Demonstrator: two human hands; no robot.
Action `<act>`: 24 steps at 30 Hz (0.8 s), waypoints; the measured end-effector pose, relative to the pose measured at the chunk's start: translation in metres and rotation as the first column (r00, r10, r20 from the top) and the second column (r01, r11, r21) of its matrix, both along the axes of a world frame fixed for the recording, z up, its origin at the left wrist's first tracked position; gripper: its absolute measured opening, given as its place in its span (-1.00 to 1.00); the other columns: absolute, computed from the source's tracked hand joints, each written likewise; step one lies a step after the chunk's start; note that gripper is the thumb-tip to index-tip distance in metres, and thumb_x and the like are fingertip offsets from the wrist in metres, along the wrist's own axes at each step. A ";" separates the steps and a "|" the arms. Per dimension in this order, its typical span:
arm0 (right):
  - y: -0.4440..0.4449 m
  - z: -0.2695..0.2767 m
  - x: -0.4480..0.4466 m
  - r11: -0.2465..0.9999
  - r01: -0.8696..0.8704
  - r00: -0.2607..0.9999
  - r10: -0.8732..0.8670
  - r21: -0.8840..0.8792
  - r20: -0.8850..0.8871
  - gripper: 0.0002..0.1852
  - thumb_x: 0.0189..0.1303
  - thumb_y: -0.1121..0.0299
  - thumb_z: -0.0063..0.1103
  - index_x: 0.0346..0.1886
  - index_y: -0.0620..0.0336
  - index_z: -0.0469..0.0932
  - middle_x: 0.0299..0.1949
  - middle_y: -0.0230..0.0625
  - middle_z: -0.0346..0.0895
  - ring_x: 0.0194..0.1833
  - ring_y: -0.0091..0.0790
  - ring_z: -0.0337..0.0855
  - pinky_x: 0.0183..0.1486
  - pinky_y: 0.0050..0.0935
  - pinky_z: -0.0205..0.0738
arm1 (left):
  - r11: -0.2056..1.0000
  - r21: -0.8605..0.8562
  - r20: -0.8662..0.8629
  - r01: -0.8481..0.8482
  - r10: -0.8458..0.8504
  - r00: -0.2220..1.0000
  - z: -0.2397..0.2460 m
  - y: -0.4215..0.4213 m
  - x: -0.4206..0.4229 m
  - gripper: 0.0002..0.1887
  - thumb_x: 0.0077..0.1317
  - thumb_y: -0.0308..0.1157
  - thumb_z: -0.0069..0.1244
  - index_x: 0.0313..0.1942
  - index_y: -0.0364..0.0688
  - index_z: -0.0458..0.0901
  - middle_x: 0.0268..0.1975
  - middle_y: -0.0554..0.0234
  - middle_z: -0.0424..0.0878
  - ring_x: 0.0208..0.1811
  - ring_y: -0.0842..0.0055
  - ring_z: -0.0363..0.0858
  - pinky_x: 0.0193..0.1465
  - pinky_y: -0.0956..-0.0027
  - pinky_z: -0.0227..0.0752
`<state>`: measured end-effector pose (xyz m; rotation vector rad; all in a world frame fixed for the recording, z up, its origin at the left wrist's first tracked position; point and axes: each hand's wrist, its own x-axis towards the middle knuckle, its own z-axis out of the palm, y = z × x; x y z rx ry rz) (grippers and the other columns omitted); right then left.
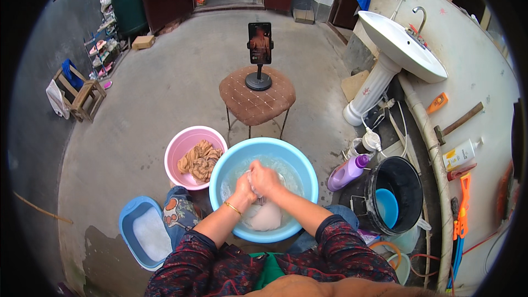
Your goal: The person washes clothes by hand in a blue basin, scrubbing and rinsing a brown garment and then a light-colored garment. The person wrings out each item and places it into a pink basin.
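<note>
Both my hands meet over a round light-blue plastic basin point(312, 173) of cloudy water. My left hand point(244, 187), with a gold-coloured bangle at its wrist, grips a bunched wet pale cloth point(266, 216). Pressed against it, my right hand point(265, 178) is closed on the same cloth. The lower part of the cloth hangs into the water and spreads at the near side of the basin. Touching the basin on the left, a pink basin point(175, 148) holds a twisted brown patterned fabric point(200, 161).
A blue tub point(128, 231) with suds stands at lower left. Beyond the basin, a brown-cushioned stool point(247, 109) bears a phone point(260, 43) on a stand. To the right are a purple detergent bottle point(346, 173), a black bucket point(400, 169) and a white pedestal washbasin point(396, 45).
</note>
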<state>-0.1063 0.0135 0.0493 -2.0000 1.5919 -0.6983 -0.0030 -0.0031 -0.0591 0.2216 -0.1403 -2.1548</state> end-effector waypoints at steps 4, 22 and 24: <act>0.026 0.016 0.022 0.960 -0.185 0.967 0.216 -0.210 0.135 -0.80 0.24 0.32 -0.09 -0.11 0.11 0.39 -0.30 0.04 0.60 -0.24 0.15 0.61 -0.17 0.04 0.46 | 0.984 -0.173 0.089 -0.051 0.067 0.994 -0.045 -0.002 0.009 -0.59 0.46 -0.24 -0.50 -0.04 -0.23 0.51 -0.04 0.03 0.62 0.01 0.18 0.59 0.11 0.06 0.47; -0.038 -0.030 -0.081 0.943 0.236 0.939 -0.283 0.235 0.194 -0.77 0.04 0.34 0.23 -0.22 0.15 0.53 -0.11 -0.05 0.52 -0.08 -0.14 0.56 -0.10 -0.22 0.48 | 0.971 0.232 0.719 -0.060 -0.130 0.683 0.113 0.046 -0.052 -0.55 0.41 -0.04 -0.34 0.13 -0.14 0.31 0.20 0.15 0.31 0.10 0.12 0.39 0.20 -0.03 0.24; -0.030 -0.036 -0.076 0.949 0.227 0.974 -0.221 0.217 -0.053 -0.71 0.04 0.39 0.19 -0.11 0.11 0.52 0.03 0.03 0.41 0.08 0.10 0.43 0.12 -0.06 0.37 | 0.929 0.326 0.689 -0.173 -0.108 0.716 0.078 0.051 -0.045 -0.59 0.40 -0.06 -0.30 0.10 -0.12 0.31 0.22 0.15 0.26 0.13 0.08 0.34 0.20 -0.08 0.22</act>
